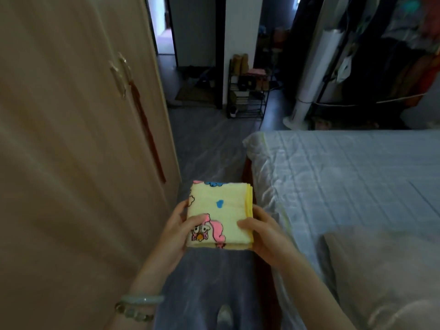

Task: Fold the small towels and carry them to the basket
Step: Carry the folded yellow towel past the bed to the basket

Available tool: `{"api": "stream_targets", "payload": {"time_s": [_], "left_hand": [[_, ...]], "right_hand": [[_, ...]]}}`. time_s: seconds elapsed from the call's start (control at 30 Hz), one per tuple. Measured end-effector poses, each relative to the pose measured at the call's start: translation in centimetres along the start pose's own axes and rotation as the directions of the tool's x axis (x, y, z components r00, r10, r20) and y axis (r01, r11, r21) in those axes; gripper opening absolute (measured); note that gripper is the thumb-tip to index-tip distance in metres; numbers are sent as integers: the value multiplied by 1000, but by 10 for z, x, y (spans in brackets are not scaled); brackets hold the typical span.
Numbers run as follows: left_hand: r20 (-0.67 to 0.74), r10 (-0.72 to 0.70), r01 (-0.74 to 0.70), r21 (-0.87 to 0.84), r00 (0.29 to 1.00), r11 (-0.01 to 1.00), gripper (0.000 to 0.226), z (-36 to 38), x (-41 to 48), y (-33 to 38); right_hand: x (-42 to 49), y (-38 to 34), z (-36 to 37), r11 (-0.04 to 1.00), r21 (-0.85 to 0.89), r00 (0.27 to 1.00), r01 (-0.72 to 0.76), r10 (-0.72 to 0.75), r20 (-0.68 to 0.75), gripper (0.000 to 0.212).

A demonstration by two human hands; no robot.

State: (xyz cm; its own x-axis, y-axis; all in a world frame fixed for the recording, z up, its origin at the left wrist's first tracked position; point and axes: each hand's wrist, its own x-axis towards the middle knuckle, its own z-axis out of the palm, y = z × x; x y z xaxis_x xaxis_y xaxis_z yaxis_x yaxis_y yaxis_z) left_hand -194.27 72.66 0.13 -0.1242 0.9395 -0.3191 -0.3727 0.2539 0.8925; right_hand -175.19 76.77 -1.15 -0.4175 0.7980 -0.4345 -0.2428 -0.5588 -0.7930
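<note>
A small yellow towel (223, 210) with pink and blue cartoon prints is folded into a thick square. I hold it flat in front of me, above the floor between the wardrobe and the bed. My left hand (181, 232) grips its left edge, thumb on top. My right hand (262, 232) grips its right edge, thumb on top as well. No basket is in view.
A tall beige wardrobe (78, 139) fills the left side. A bed (345, 177) with a pale blue cover and a pillow (385, 270) lies to the right. Ahead are a grey floor aisle (209, 144), a shoe rack (247, 91), a white tower fan (309, 75), hanging clothes and an open doorway.
</note>
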Motion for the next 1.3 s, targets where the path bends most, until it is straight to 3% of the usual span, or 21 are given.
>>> {"api": "stream_targets", "payload": {"time_s": [0.1,0.43,0.97,1.3], "left_hand": [[-19,-5,5,-21,1000,1000,36,13,65,21],[-49,-25,25,12,998,1000,39,32,285,81],[106,-96,88,79,990,993,39,83,688,216],[193,-119,100,105,974,989,44,162,937,275]], "right_hand": [[58,-49,-9,998,-56,1000,5,-6,-2,47],[249,-161,-33,997,-73,1000,-15,13,-28,42],[587,-371,-80,988,144,993,53,-37,-115,54],[782,-517,-157,986,147,982,83,-56,-181,41]]}}
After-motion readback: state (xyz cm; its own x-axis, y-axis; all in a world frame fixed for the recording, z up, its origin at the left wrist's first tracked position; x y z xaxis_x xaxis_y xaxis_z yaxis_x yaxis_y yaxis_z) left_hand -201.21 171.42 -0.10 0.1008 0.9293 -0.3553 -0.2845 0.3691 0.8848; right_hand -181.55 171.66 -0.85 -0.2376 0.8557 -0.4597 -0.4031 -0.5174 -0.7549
